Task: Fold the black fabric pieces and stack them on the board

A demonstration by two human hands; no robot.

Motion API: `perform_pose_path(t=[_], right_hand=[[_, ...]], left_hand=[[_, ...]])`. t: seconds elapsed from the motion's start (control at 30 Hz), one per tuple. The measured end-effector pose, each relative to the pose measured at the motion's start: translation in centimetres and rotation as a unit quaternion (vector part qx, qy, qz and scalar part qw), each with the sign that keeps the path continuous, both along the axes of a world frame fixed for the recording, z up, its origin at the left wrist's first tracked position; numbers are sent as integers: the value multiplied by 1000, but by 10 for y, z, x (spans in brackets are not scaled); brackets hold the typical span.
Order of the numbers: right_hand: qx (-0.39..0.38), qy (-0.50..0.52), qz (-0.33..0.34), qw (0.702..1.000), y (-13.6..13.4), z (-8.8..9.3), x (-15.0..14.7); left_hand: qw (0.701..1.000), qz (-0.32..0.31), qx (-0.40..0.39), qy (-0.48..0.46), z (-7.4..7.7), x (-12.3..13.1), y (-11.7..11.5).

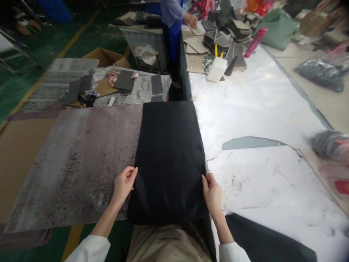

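Note:
A long black fabric piece point(169, 156) lies flat across the join between two work tables, its near end hanging toward my body. My left hand point(124, 183) pinches its left edge, thumb on top. At the opposite edge, my right hand point(212, 191) grips the same cloth between thumb and fingers. A faint crease runs across the fabric between the two hands. Another black fabric piece point(268, 238) lies on the white table at the lower right.
On the left is a stained grey-brown table point(89, 156); on the right, a white table point(272, 174) with torn covering. Stacked dark pieces point(240, 32), a white bottle point(217, 69) and a pink bottle point(255, 42) stand farther back. A co-worker's hand point(190, 20) works there. A cardboard box point(106, 57) sits behind.

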State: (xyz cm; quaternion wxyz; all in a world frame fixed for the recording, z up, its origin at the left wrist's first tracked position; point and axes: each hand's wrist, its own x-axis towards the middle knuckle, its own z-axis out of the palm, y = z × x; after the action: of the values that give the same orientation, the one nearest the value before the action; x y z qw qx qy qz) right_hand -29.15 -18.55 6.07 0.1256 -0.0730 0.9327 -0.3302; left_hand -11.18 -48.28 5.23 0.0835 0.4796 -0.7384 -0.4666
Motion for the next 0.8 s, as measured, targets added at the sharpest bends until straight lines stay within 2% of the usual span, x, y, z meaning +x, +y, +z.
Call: perform_pose_path(t=[0.3, 0.8], right_hand=[[10, 6, -10, 1000, 1, -1, 1], [30, 4, 1, 1000, 3, -1, -1]], left_hand=[[1000, 13, 10, -14, -11, 6, -5], [999, 36, 26, -22, -3, 1, -2]])
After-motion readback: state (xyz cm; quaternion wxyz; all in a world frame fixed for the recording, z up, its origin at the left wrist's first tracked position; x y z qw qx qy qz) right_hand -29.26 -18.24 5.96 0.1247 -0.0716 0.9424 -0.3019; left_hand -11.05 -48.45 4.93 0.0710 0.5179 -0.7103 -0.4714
